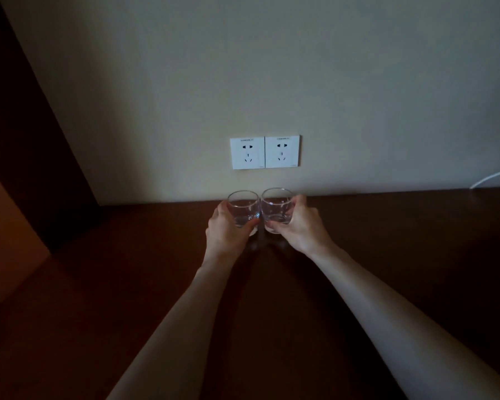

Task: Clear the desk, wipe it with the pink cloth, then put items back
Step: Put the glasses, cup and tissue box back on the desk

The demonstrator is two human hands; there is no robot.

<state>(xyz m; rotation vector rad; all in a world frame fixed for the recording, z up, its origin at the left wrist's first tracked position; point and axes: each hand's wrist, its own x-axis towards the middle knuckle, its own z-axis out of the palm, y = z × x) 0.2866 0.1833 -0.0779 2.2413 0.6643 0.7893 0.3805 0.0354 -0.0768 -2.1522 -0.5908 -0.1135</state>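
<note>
Dim room, head view looking down and forward over a dark brown wooden desk (127,284).

Nearest: two bare forearms enter from the bottom edge and converge toward the back of the desk. Left forearm (179,313) comes in from lower centre-left; right forearm (387,307) from the lower right corner.

Middle: left hand (225,229) grips the left glass (243,207), thumb curled across the near side low down, fingers wrapped round its left and far side. Right hand (298,226) grips the right glass (276,207), thumb across the near lower wall, fingers round the right side. Both are short clear tumblers, upright, with nothing visible inside. Their rims touch or very nearly touch at the middle; cannot tell which. Bases sit at or just above the desk surface near its back edge; faint reflections show on the wood just under them, but contact with the desk cannot be told in this light.

Beyond: pale wall (272,67) meets the desk right behind the glasses. Double white wall socket (265,152), two plates side by side, directly above the glasses. White cable (491,177) runs down the wall at far right to the desk's back edge. Dark wooden panel (26,125) stands at the left, and a lighter orange-brown surface (6,241) lies beside it at the far left edge.
</note>
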